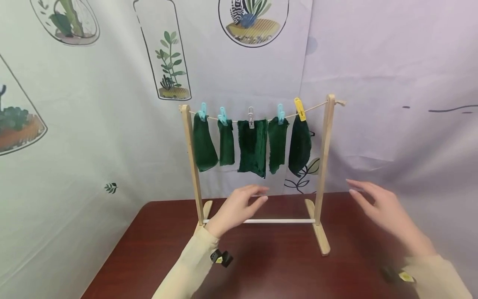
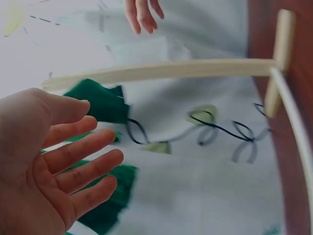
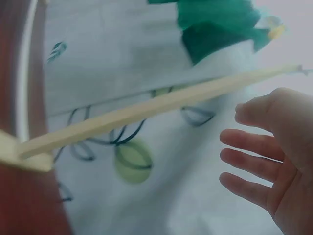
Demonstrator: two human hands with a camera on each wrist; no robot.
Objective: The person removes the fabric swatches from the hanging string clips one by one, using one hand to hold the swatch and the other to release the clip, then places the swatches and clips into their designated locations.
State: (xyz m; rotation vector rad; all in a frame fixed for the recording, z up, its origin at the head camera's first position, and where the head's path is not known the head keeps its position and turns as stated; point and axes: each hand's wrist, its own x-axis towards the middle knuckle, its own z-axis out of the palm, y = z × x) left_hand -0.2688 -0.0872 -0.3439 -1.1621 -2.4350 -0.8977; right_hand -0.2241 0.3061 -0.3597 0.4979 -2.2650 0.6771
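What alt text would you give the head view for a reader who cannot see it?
Two open, empty hands hover before a small wooden drying rack on a dark red-brown table: the left hand under the hanging cloths, the right hand right of the rack's post. Five dark green cloths hang from its string by clothespins, four pale and one yellow clothespin.

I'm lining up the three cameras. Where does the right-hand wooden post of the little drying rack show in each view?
Head: right-hand post stands upright right of centre, between the two hands.
Left wrist: it runs nearly level across the upper half, its foot at the right edge.
Right wrist: it slants from lower left to upper right.
Shared landmark: the dark green cloths pegged on the string, seen in all three views.
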